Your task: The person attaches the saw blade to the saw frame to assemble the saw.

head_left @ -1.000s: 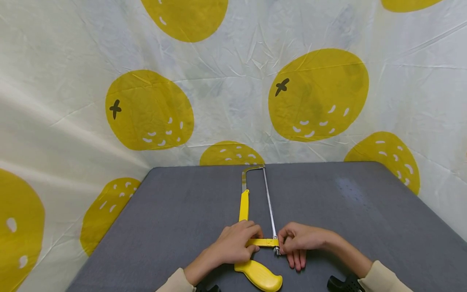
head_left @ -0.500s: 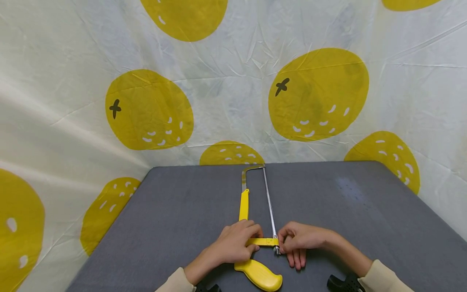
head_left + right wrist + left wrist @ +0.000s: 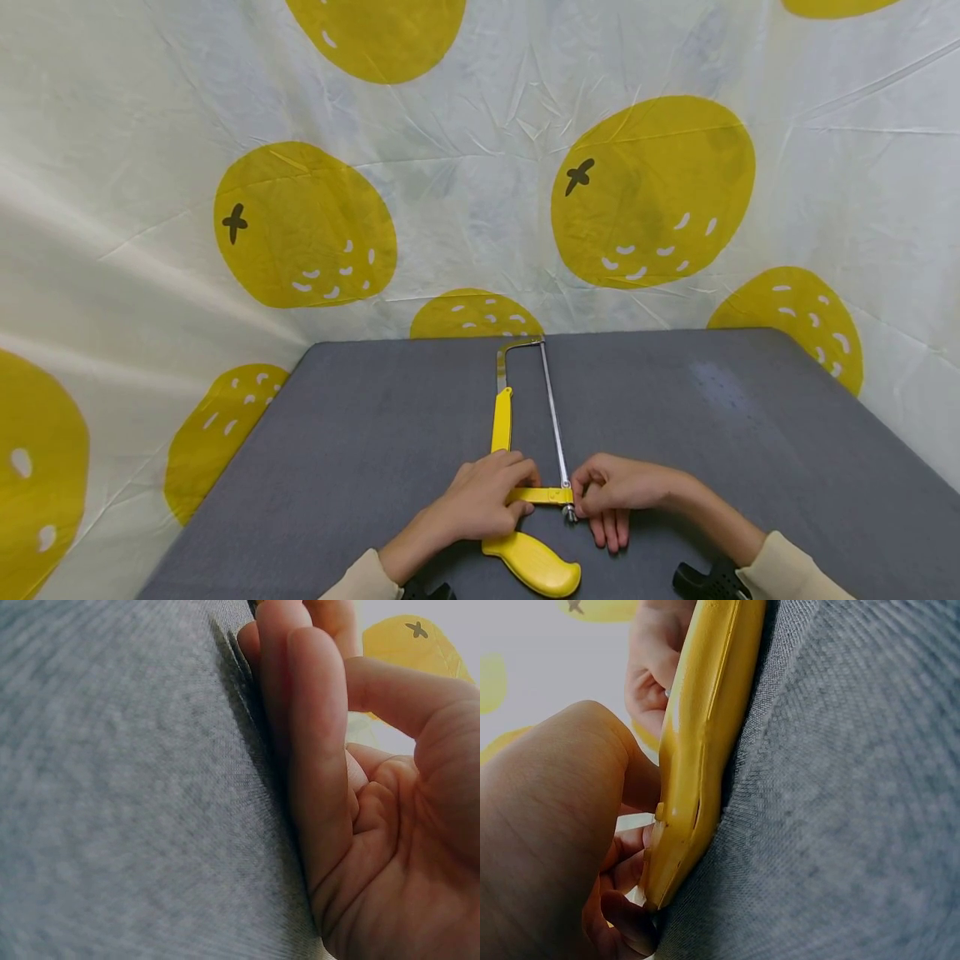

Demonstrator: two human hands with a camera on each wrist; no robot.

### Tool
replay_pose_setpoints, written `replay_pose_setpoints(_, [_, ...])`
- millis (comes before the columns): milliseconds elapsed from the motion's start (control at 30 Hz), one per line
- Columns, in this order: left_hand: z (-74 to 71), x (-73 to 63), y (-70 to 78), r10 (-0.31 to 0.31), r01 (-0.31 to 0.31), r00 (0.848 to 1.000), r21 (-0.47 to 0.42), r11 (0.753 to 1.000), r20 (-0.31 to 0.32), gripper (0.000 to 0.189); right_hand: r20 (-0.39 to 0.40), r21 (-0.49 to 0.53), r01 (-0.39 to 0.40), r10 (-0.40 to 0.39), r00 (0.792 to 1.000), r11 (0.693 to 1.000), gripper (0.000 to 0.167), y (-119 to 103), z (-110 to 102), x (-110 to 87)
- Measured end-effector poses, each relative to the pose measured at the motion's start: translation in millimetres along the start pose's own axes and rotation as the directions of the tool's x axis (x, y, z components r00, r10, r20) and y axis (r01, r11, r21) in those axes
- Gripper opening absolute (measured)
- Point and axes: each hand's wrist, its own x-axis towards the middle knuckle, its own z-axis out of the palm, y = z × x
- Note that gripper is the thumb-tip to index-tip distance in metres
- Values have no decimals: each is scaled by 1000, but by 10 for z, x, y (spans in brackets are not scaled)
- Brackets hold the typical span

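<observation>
Yellow-framed metal hacksaw [image 3: 502,421] lies on gray fabric-covered tabletop [image 3: 360,433], far end at the back edge, wide margins to both side edges. Left hand [image 3: 486,502] grips the frame; right hand's [image 3: 618,492] fingertips meet the near blade end, pinch not determinable.

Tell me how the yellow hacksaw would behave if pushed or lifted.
The hacksaw should probably lift as one stiff piece, its frame looking rigid with the blade running straight between its ends. Lying flat, it would likely slide rather than roll. Its smooth, glossy handle might feel slightly slippery.
</observation>
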Motion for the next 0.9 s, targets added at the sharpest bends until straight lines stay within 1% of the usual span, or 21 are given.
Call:
replay_pose_setpoints(67, [3, 2, -1, -1, 1, 1000, 1, 1000, 0, 14, 6, -1, -3, 3, 1000, 1000, 13, -2, -2, -1])
replay_pose_setpoints(167, [7, 4, -2, -2, 2, 1000, -2, 1000, 1, 14, 13, 3, 1, -1, 1000, 1000, 11, 0, -2, -4])
replay_pose_setpoints(467, [26, -2, -9, 2, -2, 1000, -3, 1000, -5, 15, -7, -10, 10, -10, 1000, 1000, 23, 21, 1, -2])
replay_pose_setpoints(667, [35, 1, -15, 3, -3, 1000, 3, 1000, -8, 15, -9, -3, 4, -4, 1000, 1000, 25, 30, -1, 0])
replay_pose_setpoints(900, [39, 7, -16, 3, -3, 1000, 7, 1000, -8, 15, 13, -21, 20, -20, 1000, 1000, 27, 21, -3, -11])
